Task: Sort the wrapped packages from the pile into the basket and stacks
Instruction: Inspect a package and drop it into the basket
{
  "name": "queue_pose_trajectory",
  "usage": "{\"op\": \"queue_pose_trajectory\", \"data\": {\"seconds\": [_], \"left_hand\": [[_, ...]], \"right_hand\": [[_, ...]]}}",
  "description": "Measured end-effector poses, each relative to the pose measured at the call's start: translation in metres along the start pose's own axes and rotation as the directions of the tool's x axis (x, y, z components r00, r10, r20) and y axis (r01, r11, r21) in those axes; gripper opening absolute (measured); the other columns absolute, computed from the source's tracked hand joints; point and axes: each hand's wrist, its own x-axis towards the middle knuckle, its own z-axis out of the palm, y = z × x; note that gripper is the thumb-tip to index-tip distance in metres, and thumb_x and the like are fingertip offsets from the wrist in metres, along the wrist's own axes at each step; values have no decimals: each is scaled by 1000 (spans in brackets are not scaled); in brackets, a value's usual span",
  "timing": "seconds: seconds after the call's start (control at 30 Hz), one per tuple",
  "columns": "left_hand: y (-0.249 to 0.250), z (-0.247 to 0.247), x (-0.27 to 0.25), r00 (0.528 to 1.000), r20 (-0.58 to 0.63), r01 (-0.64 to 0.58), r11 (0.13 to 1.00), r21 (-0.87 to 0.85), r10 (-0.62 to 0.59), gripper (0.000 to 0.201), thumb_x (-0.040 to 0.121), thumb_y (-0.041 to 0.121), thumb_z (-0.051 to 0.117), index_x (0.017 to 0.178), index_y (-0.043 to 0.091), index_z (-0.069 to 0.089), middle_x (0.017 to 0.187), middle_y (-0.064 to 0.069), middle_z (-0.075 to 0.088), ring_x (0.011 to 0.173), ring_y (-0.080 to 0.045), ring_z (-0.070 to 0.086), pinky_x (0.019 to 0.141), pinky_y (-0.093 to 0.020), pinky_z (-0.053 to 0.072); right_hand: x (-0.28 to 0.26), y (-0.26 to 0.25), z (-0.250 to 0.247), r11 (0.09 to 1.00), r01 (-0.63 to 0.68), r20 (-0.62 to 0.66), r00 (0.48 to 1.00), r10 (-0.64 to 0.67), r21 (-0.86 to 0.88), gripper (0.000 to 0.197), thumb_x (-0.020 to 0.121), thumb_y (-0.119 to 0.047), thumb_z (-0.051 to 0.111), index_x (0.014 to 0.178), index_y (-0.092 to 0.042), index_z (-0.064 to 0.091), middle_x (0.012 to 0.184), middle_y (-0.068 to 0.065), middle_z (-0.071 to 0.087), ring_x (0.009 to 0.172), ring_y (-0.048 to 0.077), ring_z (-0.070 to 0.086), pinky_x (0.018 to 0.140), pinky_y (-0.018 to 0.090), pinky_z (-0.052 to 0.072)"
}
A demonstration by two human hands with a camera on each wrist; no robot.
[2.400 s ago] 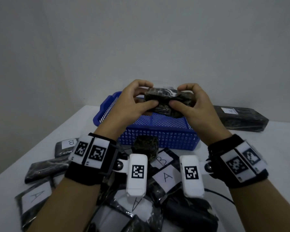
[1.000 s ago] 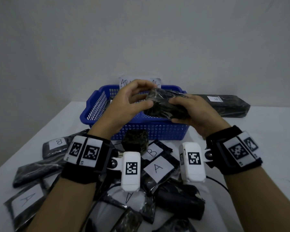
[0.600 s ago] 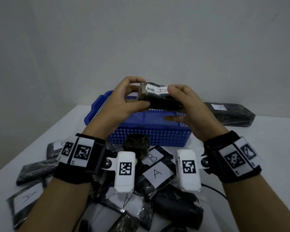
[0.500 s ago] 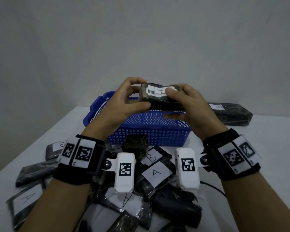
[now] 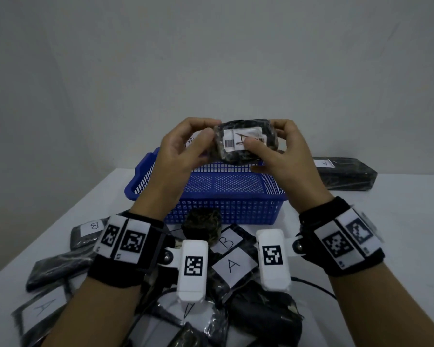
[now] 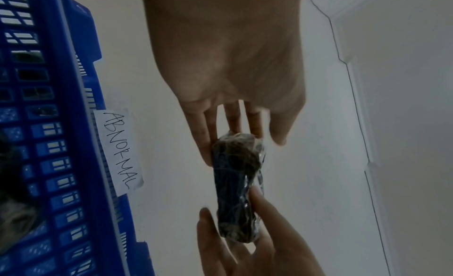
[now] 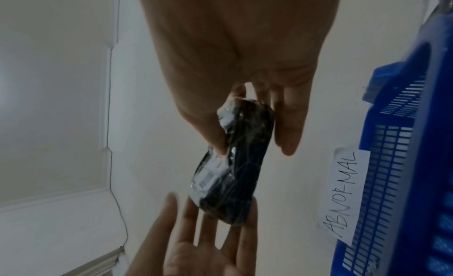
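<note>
A white surface [image 5: 398, 221] carries the sorting job; a blue mesh basket [image 5: 226, 209] stands at its far middle, a paper tag reading ABNORMAL [image 6: 119, 152] fixed to its far rim; a long dark wrapped package [image 5: 346, 175] with a white label lies alone to the basket's right; a loose pile of wrapped packages [image 5: 231, 266], several labelled A or B, crowds the near edge. Above the basket, both hands hold one small dark wrapped package [image 5: 246, 144], its barcode label turned toward the person; the left hand [image 5: 183, 156] grips its left end between thumb and fingers; the right hand [image 5: 281, 156] clasps the right end, thumb pressed on the label.
</note>
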Motion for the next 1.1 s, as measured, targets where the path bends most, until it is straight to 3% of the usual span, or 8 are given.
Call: {"op": "queue_pose_trajectory", "data": {"seconds": [0.13, 0.27, 0.33, 0.6, 0.8, 0.9, 1.0, 1.1], "left_hand": [[5, -1, 1, 999, -5, -36, 999, 20, 36, 24, 96, -1, 57, 115, 11, 64, 121, -2, 66, 99, -25, 72, 80, -30, 60], [6, -2, 2, 999, -45, -19, 996, 84, 23, 41, 89, 2, 68, 128, 14, 59, 130, -4, 62, 96, -19, 73, 83, -28, 58], [9, 0, 1, 999, -33, 19, 998, 60, -17, 27, 97, 8, 60, 124, 13, 62, 118, -5, 69, 99, -18, 72, 80, -26, 57], [11, -7, 3, 975, -48, 209, 968, -139, -217, 33, 102, 36, 45, 115, 14, 67, 103, -2, 72, 89, -15, 69, 76, -29, 58], [1, -8, -1, 954, 46, 299, 953, -44, -297, 13, 98, 16, 57, 109, 12, 62, 86, 5, 72, 79, -9, 69, 64, -22, 55], [0, -6, -1, 970, 1, 243, 970, -18, -243, 18, 94, 8, 63, 111, 12, 59, 100, -4, 71, 89, -17, 71, 77, -28, 57], [-1, -4, 0, 987, -25, 157, 988, 17, -156, 22, 89, 5, 70, 106, 15, 58, 105, -11, 69, 95, -22, 70, 85, -35, 56], [-2, -3, 0, 991, 49, 120, 992, 30, -122, 19, 87, 16, 69, 103, 18, 59, 107, -7, 66, 99, -21, 69, 84, -34, 56]], "right_hand": [[-1, -1, 0, 994, 19, 8, 1000, -19, -103, 52, 89, -36, 75, 133, -23, 50, 125, -7, 61, 107, 15, 68, 86, 42, 62], [-2, -6, -1, 986, 13, 207, 978, 22, -168, 111, 69, -59, 79, 158, -32, 17, 145, -10, 47, 128, 7, 53, 106, 24, 42], [-1, -6, 3, 972, 72, 228, 973, -20, -224, 120, 62, -65, 84, 156, -33, 16, 148, -6, 45, 130, 9, 52, 110, 28, 41], [6, -4, 17, 905, 363, 113, 931, -346, -220, 69, 71, -31, 90, 127, -17, 51, 109, -8, 70, 94, 4, 70, 85, 29, 59], [7, 6, 12, 901, 331, 413, 889, -198, -280, 113, 71, -46, 89, 159, -34, 17, 156, -8, 37, 140, 12, 45, 114, 36, 43], [3, -7, 12, 986, 129, 300, 950, -92, -106, 99, 81, -58, 72, 159, -40, 12, 162, -10, 27, 140, 13, 44, 110, 31, 43], [4, -10, 18, 996, 13, 162, 987, 1, -84, 85, 76, -66, 68, 148, -36, 35, 146, 1, 54, 123, 18, 61, 105, 48, 50], [7, -5, 19, 990, 71, 117, 992, -57, -124, 56, 80, -41, 76, 128, -24, 52, 114, 1, 72, 103, 17, 71, 91, 50, 58]]}}
